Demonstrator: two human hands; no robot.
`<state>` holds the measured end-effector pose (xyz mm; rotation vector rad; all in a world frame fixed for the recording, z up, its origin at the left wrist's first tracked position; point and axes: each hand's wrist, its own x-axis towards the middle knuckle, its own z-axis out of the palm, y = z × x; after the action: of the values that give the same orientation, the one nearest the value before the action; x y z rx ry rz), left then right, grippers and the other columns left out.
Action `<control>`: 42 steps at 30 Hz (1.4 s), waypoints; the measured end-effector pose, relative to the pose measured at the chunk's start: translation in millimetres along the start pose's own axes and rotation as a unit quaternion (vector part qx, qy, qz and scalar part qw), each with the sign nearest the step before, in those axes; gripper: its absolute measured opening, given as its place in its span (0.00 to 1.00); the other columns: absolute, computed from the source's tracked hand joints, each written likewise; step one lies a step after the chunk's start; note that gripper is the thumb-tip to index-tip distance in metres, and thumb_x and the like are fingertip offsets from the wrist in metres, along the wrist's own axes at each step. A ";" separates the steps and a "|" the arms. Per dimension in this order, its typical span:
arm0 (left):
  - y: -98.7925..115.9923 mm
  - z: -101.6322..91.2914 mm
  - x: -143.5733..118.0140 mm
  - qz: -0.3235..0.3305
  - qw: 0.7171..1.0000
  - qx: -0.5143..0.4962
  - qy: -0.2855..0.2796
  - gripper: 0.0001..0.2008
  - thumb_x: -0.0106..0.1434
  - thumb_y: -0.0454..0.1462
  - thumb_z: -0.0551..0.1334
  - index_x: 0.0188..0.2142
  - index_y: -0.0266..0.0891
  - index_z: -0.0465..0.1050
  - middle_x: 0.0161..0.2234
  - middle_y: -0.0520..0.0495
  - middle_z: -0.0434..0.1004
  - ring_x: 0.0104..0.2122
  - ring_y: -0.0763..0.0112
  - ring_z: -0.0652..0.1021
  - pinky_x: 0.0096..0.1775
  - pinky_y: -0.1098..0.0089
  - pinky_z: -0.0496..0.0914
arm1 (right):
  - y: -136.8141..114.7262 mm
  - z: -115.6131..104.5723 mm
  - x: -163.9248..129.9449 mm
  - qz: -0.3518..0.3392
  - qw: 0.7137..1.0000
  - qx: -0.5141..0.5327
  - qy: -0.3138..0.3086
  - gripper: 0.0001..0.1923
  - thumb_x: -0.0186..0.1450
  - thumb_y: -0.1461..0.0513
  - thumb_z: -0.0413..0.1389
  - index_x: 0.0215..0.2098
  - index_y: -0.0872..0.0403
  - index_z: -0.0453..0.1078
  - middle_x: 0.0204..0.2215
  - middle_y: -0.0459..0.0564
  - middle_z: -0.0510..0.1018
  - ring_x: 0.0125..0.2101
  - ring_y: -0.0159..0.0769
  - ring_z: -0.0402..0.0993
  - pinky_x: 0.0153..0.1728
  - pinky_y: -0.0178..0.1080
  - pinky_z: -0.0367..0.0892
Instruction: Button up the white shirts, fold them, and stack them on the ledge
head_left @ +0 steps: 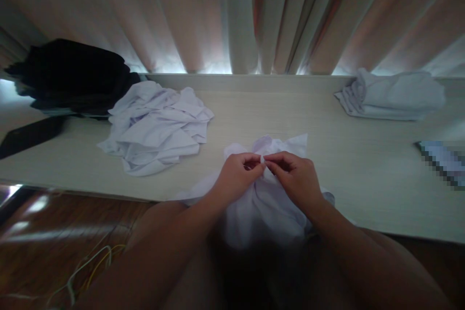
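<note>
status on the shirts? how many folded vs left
Done: a folded stack lies far right; count unreadable. In hand: left hand and right hand pinch a white garment at the table edge. Left: a crumpled pile, maybe the dark heap.

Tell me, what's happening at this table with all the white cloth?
A person sits at a pale table and pinches a white garment between both hands, the left hand and right hand meeting at its top edge. The garment hangs partly over the table's near edge. A crumpled white pile lies to the left, dark clothes beyond it, and a folded white stack sits at the far right.
</note>
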<state>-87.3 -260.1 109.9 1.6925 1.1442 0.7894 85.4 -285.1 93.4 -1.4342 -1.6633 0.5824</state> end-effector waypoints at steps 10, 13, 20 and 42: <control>-4.5 1.8 2.1 0.017 0.999 0.042 0.011 0.08 0.62 0.34 0.62 0.34 0.35 0.81 0.28 0.50 0.80 0.28 0.72 0.75 0.32 0.74 0.66 | 0.6 -5.0 3.5 0.080 0.988 0.117 -0.054 0.06 0.63 0.58 0.62 0.37 0.51 0.78 0.28 0.47 0.82 0.27 0.35 0.78 0.29 0.37 0.72; -5.9 3.0 1.0 0.037 0.998 0.057 0.009 0.07 0.61 0.33 0.62 0.33 0.36 0.80 0.28 0.51 0.79 0.29 0.72 0.75 0.32 0.74 0.66 | -0.8 -7.5 6.4 0.112 0.977 0.167 -0.065 0.08 0.62 0.58 0.62 0.37 0.52 0.75 0.25 0.47 0.81 0.25 0.35 0.77 0.27 0.37 0.72; -10.4 6.2 1.1 0.068 0.993 0.096 0.018 0.05 0.60 0.32 0.62 0.33 0.36 0.79 0.31 0.50 0.79 0.31 0.72 0.76 0.35 0.72 0.67 | 3.0 -11.3 8.5 0.122 0.964 0.210 -0.108 0.09 0.63 0.58 0.62 0.40 0.52 0.70 0.23 0.46 0.80 0.24 0.36 0.77 0.27 0.38 0.72; -12.0 2.7 0.1 0.105 0.988 0.114 -0.001 0.04 0.62 0.33 0.62 0.32 0.38 0.76 0.31 0.51 0.75 0.31 0.72 0.73 0.36 0.72 0.67 | 4.7 -16.6 11.9 0.128 0.952 0.236 -0.150 0.09 0.62 0.57 0.62 0.36 0.52 0.68 0.24 0.46 0.80 0.25 0.35 0.78 0.28 0.38 0.73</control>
<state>-89.0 -259.1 97.7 2.0289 1.1015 0.8091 101.9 -275.5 102.1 -1.2505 -1.4297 1.3049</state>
